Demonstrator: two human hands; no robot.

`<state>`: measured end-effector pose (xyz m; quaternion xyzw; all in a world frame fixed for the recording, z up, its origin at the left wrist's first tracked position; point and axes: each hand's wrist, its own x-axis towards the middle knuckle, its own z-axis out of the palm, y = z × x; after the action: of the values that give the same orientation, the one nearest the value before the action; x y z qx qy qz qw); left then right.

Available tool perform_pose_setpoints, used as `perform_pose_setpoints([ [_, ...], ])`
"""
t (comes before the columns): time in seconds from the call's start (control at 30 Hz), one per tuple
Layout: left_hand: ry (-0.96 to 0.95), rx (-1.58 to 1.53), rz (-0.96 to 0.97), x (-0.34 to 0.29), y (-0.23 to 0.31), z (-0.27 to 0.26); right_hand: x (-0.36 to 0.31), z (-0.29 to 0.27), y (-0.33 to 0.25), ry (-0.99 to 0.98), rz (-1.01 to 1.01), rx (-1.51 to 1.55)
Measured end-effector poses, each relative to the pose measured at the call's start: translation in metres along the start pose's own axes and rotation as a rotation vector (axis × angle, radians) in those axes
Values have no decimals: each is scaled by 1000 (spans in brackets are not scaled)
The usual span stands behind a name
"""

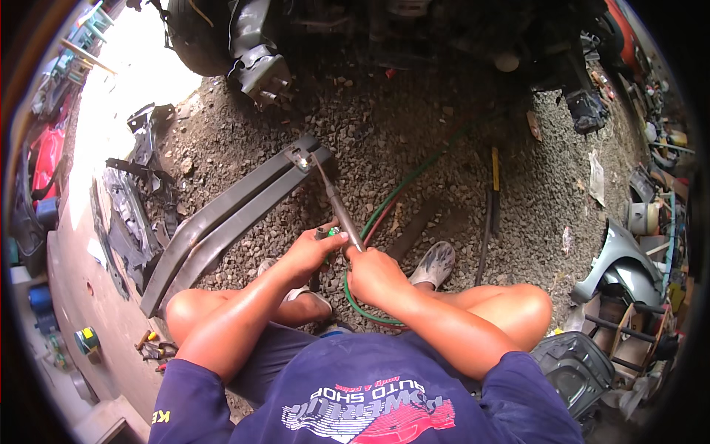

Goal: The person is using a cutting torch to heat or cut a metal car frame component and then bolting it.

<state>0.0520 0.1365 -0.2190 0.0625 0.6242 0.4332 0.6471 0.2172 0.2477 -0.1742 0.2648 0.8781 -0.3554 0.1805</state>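
The gravel spreads around you, with a vehicle's tyre ahead, and your dark shirt fills the near edge. The rail, grey and bent, lies on the ground ahead and to your left. The green hose and red hose loop between your legs. The tool, probably a gas torch, slants away from you, its tip at the rail's far end. Your right hand is closed round its shaft; your left hand, just beside it, is curled on a dark piece that you can't identify from here.

If it is a torch, heat running down the rail could burn your bare left knee, close to its near end. A foot catching a hose could jerk the tip aside. An unpropped rail might also slide on loose stones if pushed.

Printing in white and red crosses the shirt, upside down from here; yellow letters mark your left sleeve. The small tin has a yellow patch too small to read.
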Motion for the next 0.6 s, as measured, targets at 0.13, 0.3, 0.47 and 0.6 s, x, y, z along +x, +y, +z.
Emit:
perform_pose_setpoints([
  [0.13,21,-53,-27,-3,5,4,-2,-1,0,19,-12,-1],
  [0.3,24,-29,-25,0,1,1,2,-4,0,-18,1,8],
  [0.47,4,-17,-6,3,-2,0,3,-3,2,-33,13,10],
  [0.6,11,-29,1,5,-4,0,2,-5,0,-27,6,11],
])
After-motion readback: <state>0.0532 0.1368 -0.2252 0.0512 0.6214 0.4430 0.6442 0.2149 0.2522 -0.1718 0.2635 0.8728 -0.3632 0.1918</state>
